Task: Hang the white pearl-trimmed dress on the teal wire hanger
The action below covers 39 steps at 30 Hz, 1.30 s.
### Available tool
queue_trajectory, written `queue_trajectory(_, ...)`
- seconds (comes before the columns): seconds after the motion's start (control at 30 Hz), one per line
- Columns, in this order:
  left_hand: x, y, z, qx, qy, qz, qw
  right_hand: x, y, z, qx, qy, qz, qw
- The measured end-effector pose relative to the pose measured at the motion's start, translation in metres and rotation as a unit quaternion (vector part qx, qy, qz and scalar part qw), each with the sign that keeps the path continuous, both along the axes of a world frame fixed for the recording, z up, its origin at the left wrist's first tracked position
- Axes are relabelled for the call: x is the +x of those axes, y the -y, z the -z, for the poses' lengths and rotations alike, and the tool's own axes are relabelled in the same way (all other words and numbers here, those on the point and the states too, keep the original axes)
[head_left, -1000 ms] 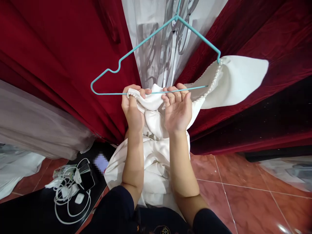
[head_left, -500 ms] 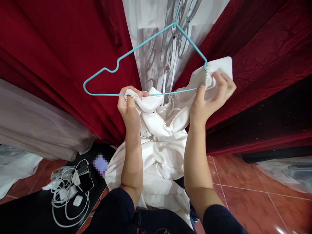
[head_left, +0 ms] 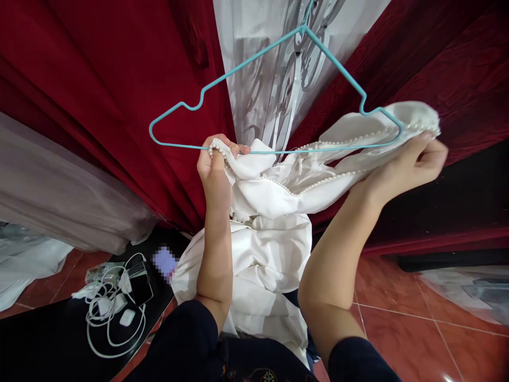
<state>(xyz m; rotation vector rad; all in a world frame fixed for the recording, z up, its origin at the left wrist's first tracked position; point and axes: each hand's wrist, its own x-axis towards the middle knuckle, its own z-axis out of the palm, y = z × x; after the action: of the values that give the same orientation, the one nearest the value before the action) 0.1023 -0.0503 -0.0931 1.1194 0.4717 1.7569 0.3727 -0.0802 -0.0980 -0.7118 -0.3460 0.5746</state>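
Note:
A teal wire hanger (head_left: 222,79) hangs in front of me against red curtains. A white garment (head_left: 270,233) edged with pearl beads drapes from it down toward my lap. My left hand (head_left: 217,167) is closed on the garment's beaded edge and the hanger's lower bar near the middle. My right hand (head_left: 413,164) is far out to the right, fingers closed on the garment's shoulder, which is stretched over the hanger's right end.
Dark red curtains (head_left: 99,95) hang on both sides of a sheer white panel (head_left: 266,63). At lower left, white cables, chargers and a phone (head_left: 119,302) lie on a black surface. Red floor tiles (head_left: 417,329) show at lower right. Grey fabric (head_left: 59,201) bunches at the left.
My right hand has moved from the hanger's middle out to the right, pulling the garment's shoulder over the hanger's right end. The left hand has kept its hold.

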Motion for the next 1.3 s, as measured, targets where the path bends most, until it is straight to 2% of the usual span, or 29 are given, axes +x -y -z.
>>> queue_trajectory(0.03, 0.002, 0.000, 0.001, -0.005, 0.006, 0.009, 1.000, -0.004, 0.002, 0.008, 0.002, 0.009, 0.123, 0.992)
queue_trajectory(0.07, 0.003, -0.001, 0.002, -0.012, 0.011, 0.017, 1.000, -0.011, 0.004, 0.016, 0.005, 0.032, 0.203, 0.979)
queue_trajectory(0.1, 0.005, -0.001, 0.004, -0.019, 0.014, 0.024, 0.999, -0.021, 0.006, 0.022, 0.002, 0.059, 0.231, 0.971)
queue_trajectory(0.17, 0.009, -0.002, 0.006, -0.031, 0.019, 0.033, 0.999, -0.044, 0.010, 0.030, -0.019, 0.113, 0.174, 0.978)
queue_trajectory(0.23, 0.011, -0.002, 0.006, -0.036, 0.027, 0.040, 0.998, -0.065, 0.014, 0.032, -0.026, 0.174, 0.089, 0.980)
queue_trajectory(0.33, 0.010, -0.002, 0.005, -0.040, 0.028, 0.043, 0.998, -0.083, 0.019, 0.028, -0.012, 0.241, -0.065, 0.968)
queue_trajectory(0.4, 0.009, -0.001, 0.003, -0.044, 0.023, 0.040, 0.998, -0.086, 0.020, 0.027, 0.009, 0.251, -0.152, 0.956)
queue_trajectory(0.47, 0.008, -0.002, 0.003, -0.045, 0.029, 0.056, 0.997, -0.086, 0.017, 0.028, 0.032, 0.234, -0.188, 0.953)
queue_trajectory(0.6, 0.007, -0.005, 0.010, -0.038, 0.048, 0.102, 0.993, -0.090, 0.008, 0.032, 0.056, 0.194, -0.155, 0.967)
queue_trajectory(0.67, 0.003, -0.009, 0.019, -0.038, 0.018, 0.058, 0.997, -0.094, 0.004, 0.032, 0.052, 0.191, -0.138, 0.970)
queue_trajectory(0.73, -0.008, -0.015, 0.030, -0.036, -0.026, -0.065, 0.997, -0.096, 0.003, 0.032, 0.048, 0.201, -0.127, 0.970)
queue_trajectory(0.8, -0.026, -0.024, 0.040, -0.024, -0.062, -0.198, 0.978, -0.094, 0.002, 0.031, 0.044, 0.211, -0.117, 0.970)
queue_trajectory(0.83, -0.036, -0.030, 0.045, -0.017, -0.077, -0.243, 0.967, -0.092, 0.002, 0.031, 0.044, 0.213, -0.113, 0.970)
queue_trajectory(0.93, -0.071, -0.059, 0.047, -0.005, -0.119, -0.306, 0.945, -0.085, 0.000, 0.032, 0.046, 0.215, -0.107, 0.970)
queue_trajectory(1.0, -0.091, -0.083, 0.038, 0.000, -0.138, -0.335, 0.932, -0.081, -0.002, 0.032, 0.055, 0.221, -0.097, 0.969)
queue_trajectory(1.1, -0.106, -0.111, 0.010, -0.019, -0.186, -0.321, 0.928, -0.079, -0.003, 0.032, 0.063, 0.230, -0.088, 0.967)
queue_trajectory(1.2, -0.102, -0.121, -0.024, 0.011, -0.237, -0.294, 0.926, -0.080, -0.002, 0.029, 0.058, 0.225, -0.096, 0.968)
queue_trajectory(1.3, -0.083, -0.117, -0.054, 0.048, -0.270, -0.268, 0.923, -0.082, 0.000, 0.026, 0.058, 0.214, -0.101, 0.970)
